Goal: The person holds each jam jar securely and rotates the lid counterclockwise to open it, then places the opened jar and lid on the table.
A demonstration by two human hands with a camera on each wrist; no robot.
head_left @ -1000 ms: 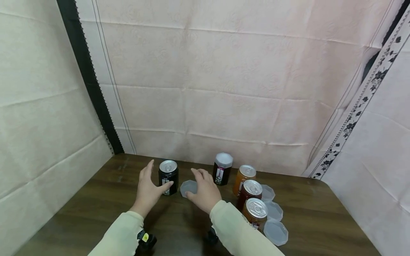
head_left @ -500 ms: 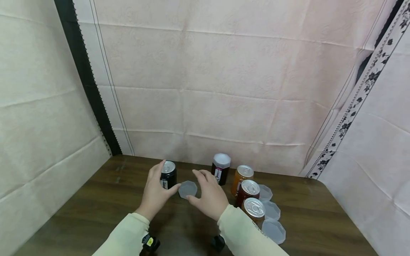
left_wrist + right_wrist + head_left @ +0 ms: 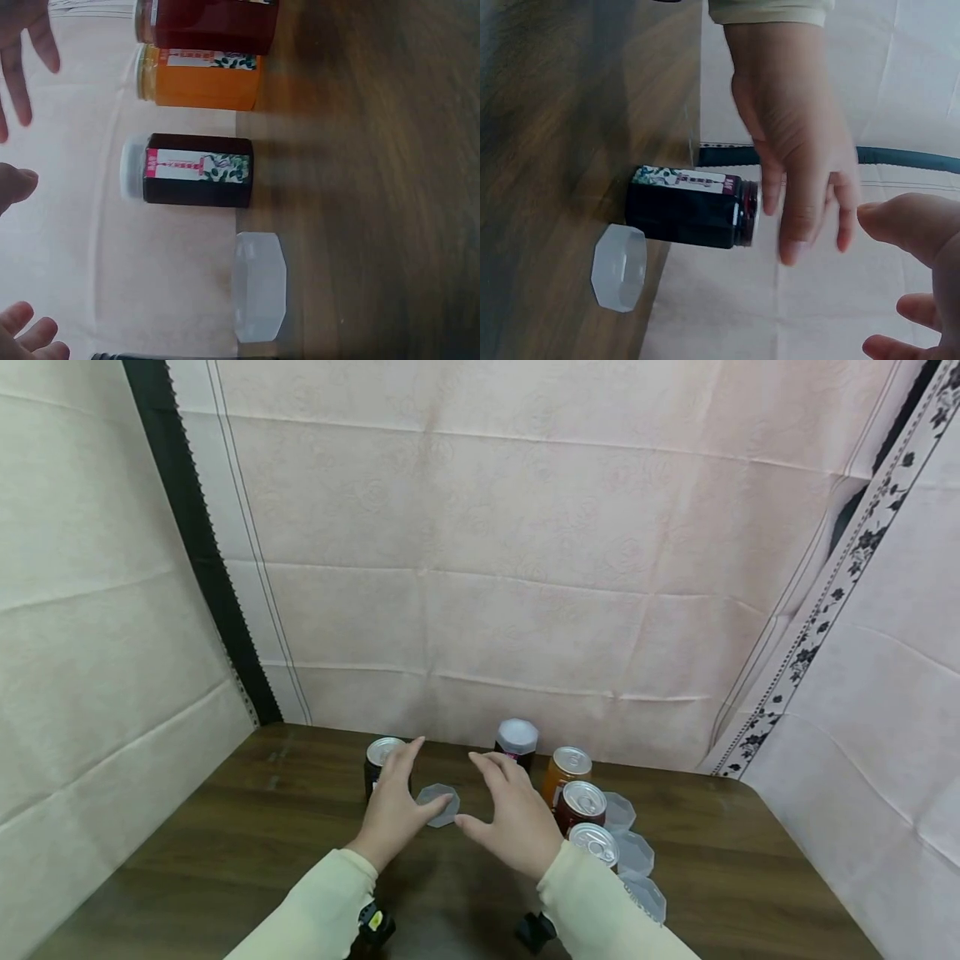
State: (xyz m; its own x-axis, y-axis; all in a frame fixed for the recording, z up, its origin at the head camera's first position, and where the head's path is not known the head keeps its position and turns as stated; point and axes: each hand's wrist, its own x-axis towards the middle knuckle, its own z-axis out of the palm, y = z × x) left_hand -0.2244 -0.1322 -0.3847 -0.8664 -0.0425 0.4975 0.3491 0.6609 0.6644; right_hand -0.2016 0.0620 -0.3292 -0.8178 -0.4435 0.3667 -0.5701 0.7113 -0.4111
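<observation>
Both hands hold nothing. My left hand (image 3: 397, 818), fingers extended and thumb apart, hovers in front of a dark jar (image 3: 372, 767) with a silver pull-tab top, partly covering it. In the right wrist view the dark jar (image 3: 686, 208) stands apart from the left hand (image 3: 799, 142) in the air. Facing the left hand is my right hand (image 3: 517, 818), its fingers spread and slightly bent. A translucent octagonal lid (image 3: 444, 807) lies on the table beyond the gap between the hands. Behind the right fingers stands a dark jar with its white lid on (image 3: 517, 737).
To the right stand an orange jar (image 3: 566, 770), a dark red jar (image 3: 582, 802) and an amber jar (image 3: 595, 842), all with pull-tab tops. Loose lids (image 3: 636, 855) lie beside them. Pale cloth (image 3: 465, 610) hangs behind the wooden table (image 3: 225, 843).
Both hands have drifted rightward. The left hand has moved from beside the dark jar to in front of it. The jars and lids keep their places on the table.
</observation>
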